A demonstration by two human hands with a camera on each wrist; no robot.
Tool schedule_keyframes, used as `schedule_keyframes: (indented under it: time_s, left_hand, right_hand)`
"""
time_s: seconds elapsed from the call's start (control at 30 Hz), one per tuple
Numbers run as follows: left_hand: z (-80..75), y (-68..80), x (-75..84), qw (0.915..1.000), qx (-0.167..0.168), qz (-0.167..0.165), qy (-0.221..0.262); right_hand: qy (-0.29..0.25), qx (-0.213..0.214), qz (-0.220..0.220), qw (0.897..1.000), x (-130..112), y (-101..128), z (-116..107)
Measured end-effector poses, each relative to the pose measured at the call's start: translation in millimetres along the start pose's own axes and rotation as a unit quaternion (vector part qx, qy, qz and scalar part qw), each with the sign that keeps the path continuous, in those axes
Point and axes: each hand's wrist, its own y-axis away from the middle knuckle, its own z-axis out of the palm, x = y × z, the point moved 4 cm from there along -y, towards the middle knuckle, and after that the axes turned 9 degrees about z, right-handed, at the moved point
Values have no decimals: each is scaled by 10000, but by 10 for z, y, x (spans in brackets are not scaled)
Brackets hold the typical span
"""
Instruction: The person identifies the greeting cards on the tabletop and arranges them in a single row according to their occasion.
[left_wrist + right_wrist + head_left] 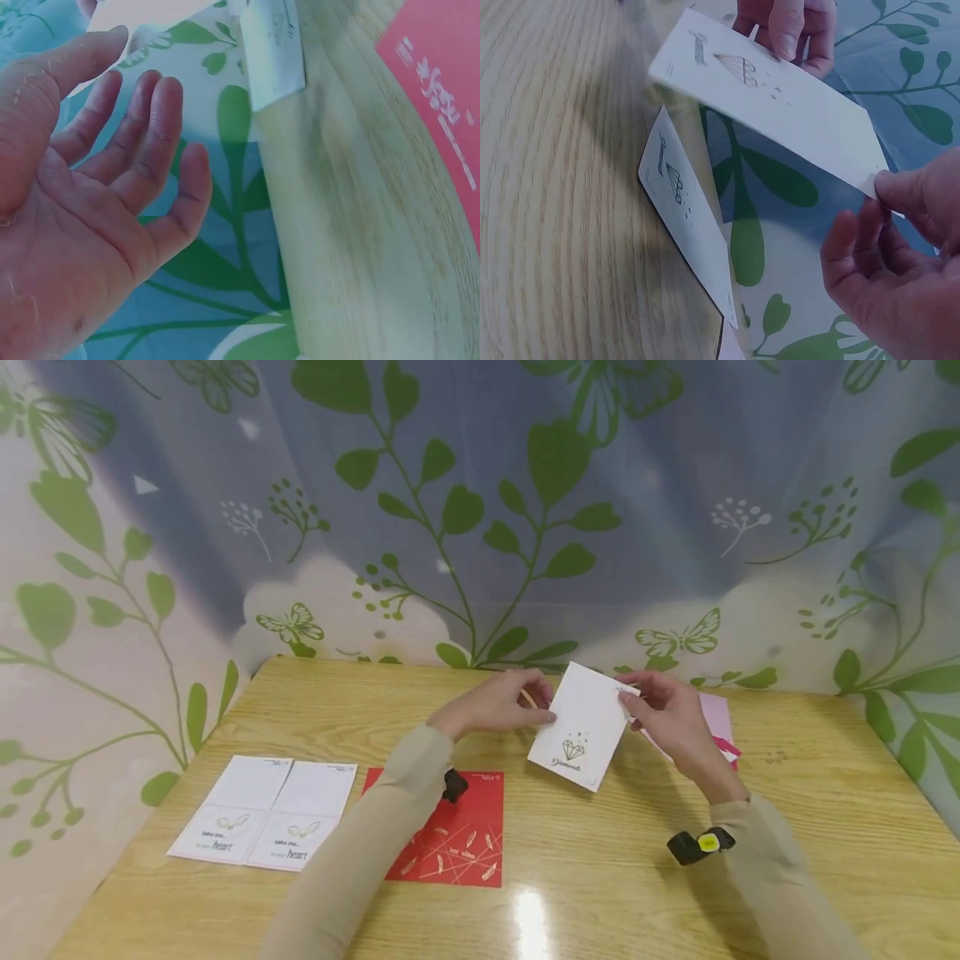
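A white card (577, 718) with a gold diamond-heart print is held up over the far part of the table, tilted. My left hand (498, 702) pinches its left edge, thumb on the printed face and fingers behind. At the upper right corner my right hand (667, 718) grips it between thumb and fingers. In the right wrist view a second white card (682, 202) with the same print lies below the held one, on the table. The left wrist view shows my left palm (97, 195) with its fingers bent beneath the card.
A red card (465, 827) with gold feather prints lies at the middle, partly under my left sleeve. Two white cards (225, 818) with wing prints lie side by side at the left. Pink cards (716, 718) lie behind my right hand. A leaf-patterned curtain (480, 527) hangs along the table's back.
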Motion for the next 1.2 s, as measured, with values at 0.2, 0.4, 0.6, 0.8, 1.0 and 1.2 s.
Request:
schedule_keyframes:
  time_s: [0.2,0.4,0.6,0.8,1.0,1.2]
  left_hand:
    - [-10,39,112,9990,308,-22,338]
    - [-21,80,194,9956,527,77,771]
    - [-3,151,230,9912,510,75,1216]
    - [17,230,216,9852,638,-2,1588]
    - [54,313,213,9817,481,-27,1841]
    - [62,394,169,9903,299,201,1344]
  right_hand:
    - [-76,-375,-37,9993,-2,49,17]
    - [-95,-441,45,9990,-19,82,45]
    - [-40,-416,-23,9991,-48,133,63]
    - [34,-501,-198,9985,-87,199,73]
    - [-98,-623,-204,9978,-96,256,117]
    - [32,-845,-45,9964,-75,319,175]
